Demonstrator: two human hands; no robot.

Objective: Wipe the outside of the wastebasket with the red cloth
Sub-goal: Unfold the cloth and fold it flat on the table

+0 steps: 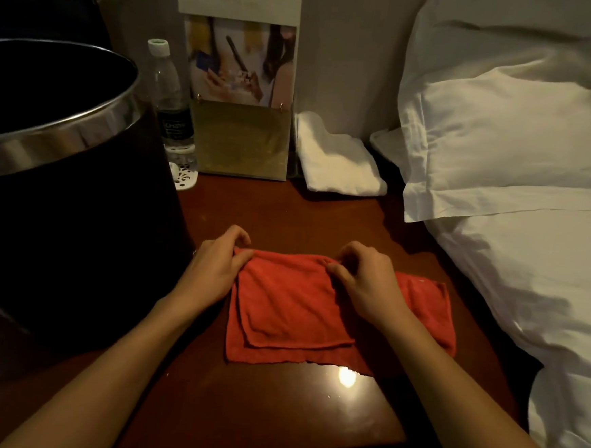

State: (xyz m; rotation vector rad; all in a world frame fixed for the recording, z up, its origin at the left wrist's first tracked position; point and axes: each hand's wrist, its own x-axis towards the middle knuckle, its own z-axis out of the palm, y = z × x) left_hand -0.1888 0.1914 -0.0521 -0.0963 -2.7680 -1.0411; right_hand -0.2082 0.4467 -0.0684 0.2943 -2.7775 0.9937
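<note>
A red cloth [315,310] lies folded in the middle of a dark wooden bedside table [272,416]. The left hand [213,267] pinches the far left corner of its upper layer, and the right hand [363,282] pinches the far edge more to the right. A black wastebasket [74,227] with a shiny metal rim stands at the left edge of the table. At the back edge stand a water bottle [171,115] and a brochure stand [241,85], and a white towel [334,159] lies in the back right corner. White pillows [513,128] lie beside the right edge.
</note>
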